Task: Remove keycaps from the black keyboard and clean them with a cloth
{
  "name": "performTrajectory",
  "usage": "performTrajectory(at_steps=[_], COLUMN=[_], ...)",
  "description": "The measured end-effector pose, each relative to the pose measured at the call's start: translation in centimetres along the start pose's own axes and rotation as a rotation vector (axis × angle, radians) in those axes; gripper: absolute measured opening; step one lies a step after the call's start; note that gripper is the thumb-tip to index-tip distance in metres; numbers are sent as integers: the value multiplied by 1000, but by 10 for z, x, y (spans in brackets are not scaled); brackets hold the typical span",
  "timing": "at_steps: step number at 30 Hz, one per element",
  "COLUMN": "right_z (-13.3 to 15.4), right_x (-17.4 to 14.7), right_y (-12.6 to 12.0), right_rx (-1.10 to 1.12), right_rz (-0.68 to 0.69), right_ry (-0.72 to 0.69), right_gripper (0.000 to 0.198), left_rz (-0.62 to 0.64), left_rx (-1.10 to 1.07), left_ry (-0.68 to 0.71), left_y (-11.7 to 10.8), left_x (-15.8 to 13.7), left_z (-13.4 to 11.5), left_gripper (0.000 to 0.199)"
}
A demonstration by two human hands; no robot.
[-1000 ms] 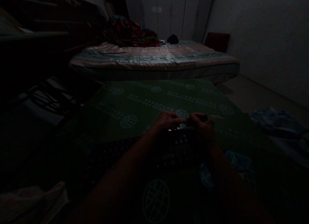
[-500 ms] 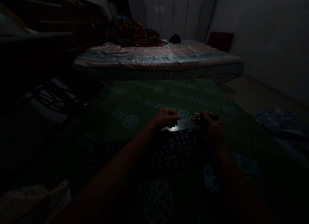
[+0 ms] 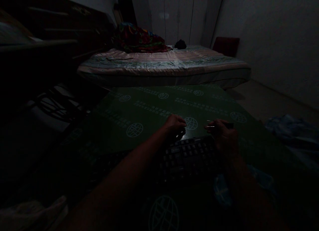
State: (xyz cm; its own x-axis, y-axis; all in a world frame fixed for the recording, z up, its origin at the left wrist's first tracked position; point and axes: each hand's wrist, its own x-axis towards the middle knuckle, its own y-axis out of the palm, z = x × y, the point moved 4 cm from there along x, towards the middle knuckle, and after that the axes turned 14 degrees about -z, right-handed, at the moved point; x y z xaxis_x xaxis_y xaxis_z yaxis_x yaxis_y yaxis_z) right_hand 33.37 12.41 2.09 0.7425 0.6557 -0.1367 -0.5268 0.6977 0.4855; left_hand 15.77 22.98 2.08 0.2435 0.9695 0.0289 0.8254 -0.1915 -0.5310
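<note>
A dark keyboard point(image 3: 186, 154) lies across the green table, partly hidden under my forearms. My left hand point(image 3: 175, 124) is closed over its far edge, fingers curled and pressed together. Small bright glints show under those fingers, but the dark hides what they hold, if anything. To the right, my right hand point(image 3: 223, 133) is closed round a thin tool point(image 3: 210, 126) with shiny metal tips pointing left and a dark end behind the fingers; its exact kind is unclear. A gap of bare table separates the two hands.
The green table point(image 3: 149, 108) has printed globes and lettering. Crumpled blue cloth or plastic point(image 3: 222, 190) lies beside my right forearm, and pale cloth point(image 3: 35, 211) at lower left. Beyond the table stands a bed point(image 3: 161, 66); dark fabric point(image 3: 289, 128) is heaped at right.
My right hand and its tool have shifted right and slightly down, widening the gap between hands. My left hand has curled further. The whole view has tipped slightly.
</note>
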Motion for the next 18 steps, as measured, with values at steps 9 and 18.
performTrajectory(at_steps=[9, 18], right_z=[-1, -4], right_x=[0, -1], right_y=[1, 1], right_rx=[-34, -26], right_rz=[-8, -13], right_ry=[-12, 33], right_gripper=[22, 24], left_rz=[25, -11], left_rx=[259, 467], left_ry=[275, 331], left_y=[27, 32], left_x=[19, 34], left_z=[-8, -3], left_gripper=[18, 22])
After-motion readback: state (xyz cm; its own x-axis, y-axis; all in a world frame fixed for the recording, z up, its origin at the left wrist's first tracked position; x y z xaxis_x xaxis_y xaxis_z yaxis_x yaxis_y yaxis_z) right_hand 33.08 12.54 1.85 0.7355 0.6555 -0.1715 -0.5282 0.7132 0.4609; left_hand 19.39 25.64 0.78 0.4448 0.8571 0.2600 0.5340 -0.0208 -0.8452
